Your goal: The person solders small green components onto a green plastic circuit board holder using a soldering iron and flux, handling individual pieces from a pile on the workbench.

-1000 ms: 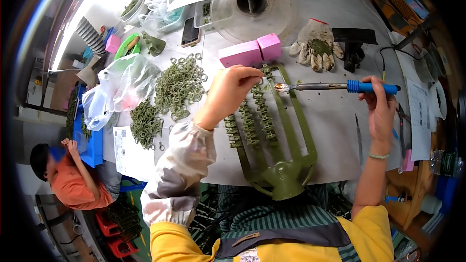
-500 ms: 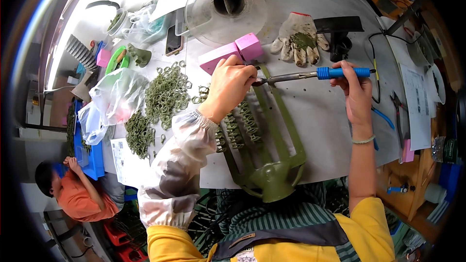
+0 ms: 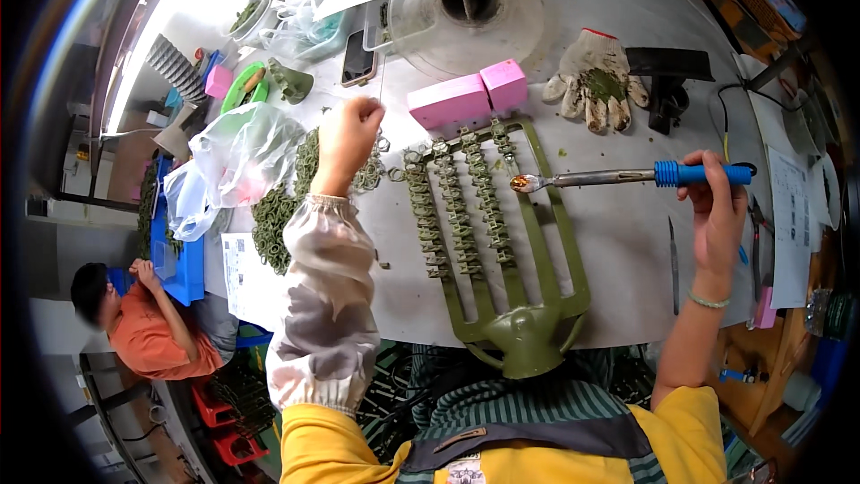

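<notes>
My right hand (image 3: 719, 202) grips the blue handle of a soldering iron (image 3: 605, 177), which points left. Its broad, spoon-like tip, with something brownish on it, hovers over a bar of the olive-green frame (image 3: 527, 333). Rows of small green ring-shaped pieces (image 3: 461, 215) line the frame's left bars, and a few sit at the top of the bar nearest the tip. My left hand (image 3: 348, 139), fingers closed, is above the loose green rings (image 3: 271, 226) left of the frame. Whatever it may pinch is hidden.
Two pink blocks (image 3: 448, 100) lie beyond the frame, near a round clear disc (image 3: 408, 22). A stained glove (image 3: 596, 81) and black stand (image 3: 658, 81) are at the far right. A plastic bag (image 3: 246, 152) lies left. Another person (image 3: 166, 332) sits at far left.
My left hand has left the top of the frame and moved left over the loose rings. The iron's tip has drawn back from the frame's upper end. The view has shifted slightly.
</notes>
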A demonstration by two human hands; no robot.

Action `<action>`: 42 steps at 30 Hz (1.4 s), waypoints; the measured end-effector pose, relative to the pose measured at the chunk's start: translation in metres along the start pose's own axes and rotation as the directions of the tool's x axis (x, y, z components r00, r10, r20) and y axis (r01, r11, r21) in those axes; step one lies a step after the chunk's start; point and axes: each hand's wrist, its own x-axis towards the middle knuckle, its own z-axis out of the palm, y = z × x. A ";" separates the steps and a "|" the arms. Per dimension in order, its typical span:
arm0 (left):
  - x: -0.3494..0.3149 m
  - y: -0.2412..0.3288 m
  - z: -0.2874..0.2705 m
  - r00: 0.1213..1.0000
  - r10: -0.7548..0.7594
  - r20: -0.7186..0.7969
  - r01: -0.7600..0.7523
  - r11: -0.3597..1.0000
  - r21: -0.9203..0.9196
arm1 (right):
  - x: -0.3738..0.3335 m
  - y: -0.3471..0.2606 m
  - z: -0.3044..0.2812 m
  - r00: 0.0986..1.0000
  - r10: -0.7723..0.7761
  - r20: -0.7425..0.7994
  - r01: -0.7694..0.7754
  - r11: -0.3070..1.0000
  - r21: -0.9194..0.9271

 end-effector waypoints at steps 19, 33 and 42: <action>-0.053 0.078 0.002 0.918 0.397 -0.023 -0.378 0.854 -0.358 | -0.004 -0.002 -0.002 0.999 -0.026 -0.019 0.025 0.999 -0.041; -0.056 0.119 0.063 0.795 0.605 0.039 -0.603 0.796 -0.040 | 0.009 0.023 0.007 0.998 0.000 0.056 -0.001 1.000 0.021; -0.043 0.115 0.045 0.822 0.570 -0.002 -0.563 0.810 -0.163 | -0.001 -0.005 -0.011 0.999 -0.027 -0.044 0.026 0.999 -0.028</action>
